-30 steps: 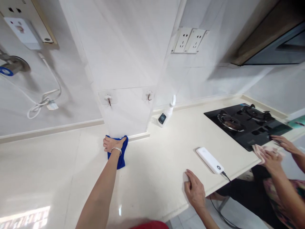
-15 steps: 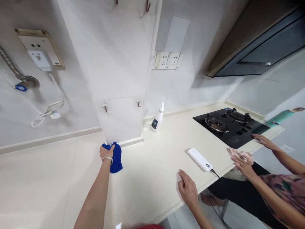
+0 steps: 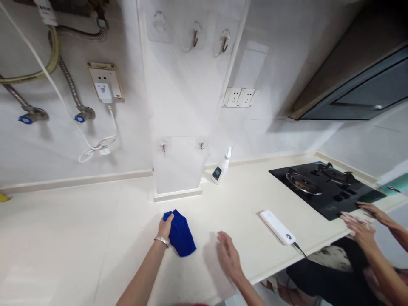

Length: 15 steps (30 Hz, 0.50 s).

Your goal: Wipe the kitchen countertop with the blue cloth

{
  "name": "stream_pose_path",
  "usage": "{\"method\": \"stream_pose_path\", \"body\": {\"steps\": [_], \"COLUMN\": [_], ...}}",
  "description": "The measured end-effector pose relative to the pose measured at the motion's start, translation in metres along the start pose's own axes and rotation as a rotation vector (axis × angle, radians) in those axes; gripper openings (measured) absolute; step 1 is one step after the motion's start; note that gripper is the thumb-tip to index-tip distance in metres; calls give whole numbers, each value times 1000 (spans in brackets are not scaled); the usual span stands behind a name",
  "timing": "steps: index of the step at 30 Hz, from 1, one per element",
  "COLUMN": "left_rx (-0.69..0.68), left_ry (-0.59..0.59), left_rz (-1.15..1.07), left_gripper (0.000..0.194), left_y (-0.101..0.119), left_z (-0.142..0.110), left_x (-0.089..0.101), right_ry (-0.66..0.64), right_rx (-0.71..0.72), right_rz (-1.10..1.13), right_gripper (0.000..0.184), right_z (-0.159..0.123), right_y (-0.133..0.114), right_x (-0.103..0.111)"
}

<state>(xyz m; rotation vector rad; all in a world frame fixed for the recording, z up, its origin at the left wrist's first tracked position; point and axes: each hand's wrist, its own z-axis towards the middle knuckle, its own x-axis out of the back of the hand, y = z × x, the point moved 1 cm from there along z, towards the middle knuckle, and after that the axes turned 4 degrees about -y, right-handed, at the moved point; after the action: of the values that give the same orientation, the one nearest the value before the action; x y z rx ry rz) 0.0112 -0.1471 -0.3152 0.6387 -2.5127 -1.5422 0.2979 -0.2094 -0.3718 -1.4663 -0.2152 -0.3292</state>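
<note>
Blue cloth [image 3: 182, 238] on the cream countertop [image 3: 219, 210] is clamped by one edge in the left hand [image 3: 165, 228], probably so the rest drapes loose, while the right hand [image 3: 229, 257] sits nearby, empty, fingers pretty much together.

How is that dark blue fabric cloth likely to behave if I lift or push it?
The dark blue fabric cloth is probably floppy: it spreads in soft, uneven creases beyond the left hand. It's likely light, looking thin and gripped only near one edge. Pushed, it may slide rather than roll, given its flattish shape and the smooth cream countertop.
</note>
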Motion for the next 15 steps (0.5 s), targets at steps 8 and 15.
{"method": "stream_pose_path", "body": {"steps": [8, 15], "left_rx": [-51, -77], "left_ry": [-204, -367], "left_rz": [-45, 29], "left_gripper": [40, 41], "left_y": [-9, -2], "left_z": [-13, 0], "left_x": [-9, 4], "right_ry": [-317, -344], "right_rx": [-215, -263], "right_rz": [285, 271], "right_gripper": [42, 53], "right_z": [31, 42], "right_y": [-55, -65], "right_x": [-80, -79]}}
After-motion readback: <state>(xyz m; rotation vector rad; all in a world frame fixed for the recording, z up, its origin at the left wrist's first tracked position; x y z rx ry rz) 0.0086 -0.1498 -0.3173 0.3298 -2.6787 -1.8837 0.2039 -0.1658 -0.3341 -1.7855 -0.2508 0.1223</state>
